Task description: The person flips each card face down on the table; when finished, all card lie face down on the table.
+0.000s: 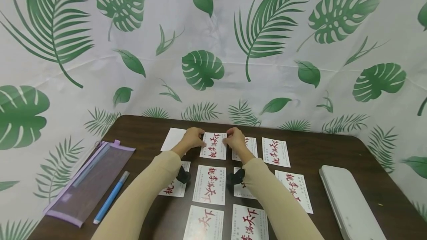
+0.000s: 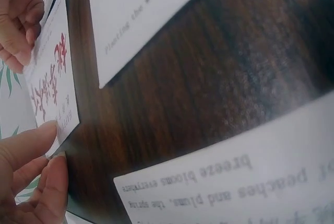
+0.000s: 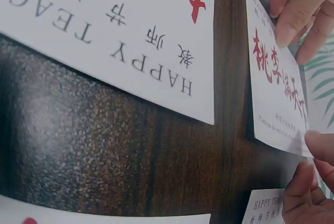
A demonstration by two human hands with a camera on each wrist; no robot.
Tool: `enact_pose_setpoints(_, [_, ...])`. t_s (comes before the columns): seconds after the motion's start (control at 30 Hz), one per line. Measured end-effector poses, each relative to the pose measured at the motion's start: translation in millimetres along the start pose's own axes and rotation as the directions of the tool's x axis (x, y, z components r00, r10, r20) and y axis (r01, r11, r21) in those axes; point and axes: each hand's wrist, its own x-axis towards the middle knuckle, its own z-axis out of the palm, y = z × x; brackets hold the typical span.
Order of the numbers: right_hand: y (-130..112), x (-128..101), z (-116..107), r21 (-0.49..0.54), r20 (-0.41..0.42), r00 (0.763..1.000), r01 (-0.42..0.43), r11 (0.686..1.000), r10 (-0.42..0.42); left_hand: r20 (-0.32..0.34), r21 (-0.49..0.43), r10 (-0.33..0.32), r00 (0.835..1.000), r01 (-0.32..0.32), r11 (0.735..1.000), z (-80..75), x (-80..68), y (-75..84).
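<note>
the dark wood counter (image 1: 333,151) fills your lower view, set against a white cloth with green leaves (image 1: 200,67). on it the white cards with red characters lie in rough rows, with a white flat case (image 1: 350,203) at your right and a purple mesh pouch (image 1: 90,180) with a blue pen (image 1: 111,196) at your left.

your hands are well out at the far row, both on one card (image 1: 214,146). your left hand (image 1: 192,138) pinches its left edge and your right hand (image 1: 235,138) pinches its right edge, so the two hands sit apart with the card between them. in the wrist views your fingertips (image 2: 44,132) curl over the card's corner, and it seems lifted a little off the wood rather than lying flat.

to do this well, i'd judge you should keep both pinches light and even so the card does not bow, hold its edges parallel to the card just beside it (image 1: 275,152), and mind the blank sheet (image 1: 171,139) by your left hand so it does not get nudged.
</note>
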Motion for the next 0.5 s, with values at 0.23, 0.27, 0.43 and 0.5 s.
enact_pose_setpoints(0.23, [-0.2, -0.1, 2.2, 0.118, -0.048, 0.998, 0.038, 0.992, -0.032, 0.006, 0.015, -0.013, 1.000, 0.012, 1.000, -1.2, -0.9, 0.9])
enact_pose_setpoints(0.27, [0.4, 0.0, 2.4, 0.157, -0.048, 0.998, 0.037, 0.987, -0.030, 0.003, 0.014, -0.009, 1.000, 0.009, 1.000, -1.4, -1.4, 0.9])
enact_pose_setpoints(0.43, [2.9, -0.5, 2.1, 0.382, -0.030, 1.000, 0.016, 0.924, -0.005, -0.039, -0.088, 0.015, 0.999, -0.018, 0.996, -2.8, -4.5, -0.1])
enact_pose_setpoints(0.5, [3.9, -2.1, 1.5, 0.445, -0.022, 1.000, 0.001, 0.896, 0.009, -0.061, -0.169, 0.017, 0.998, -0.027, 0.985, -4.0, -6.3, -1.1])
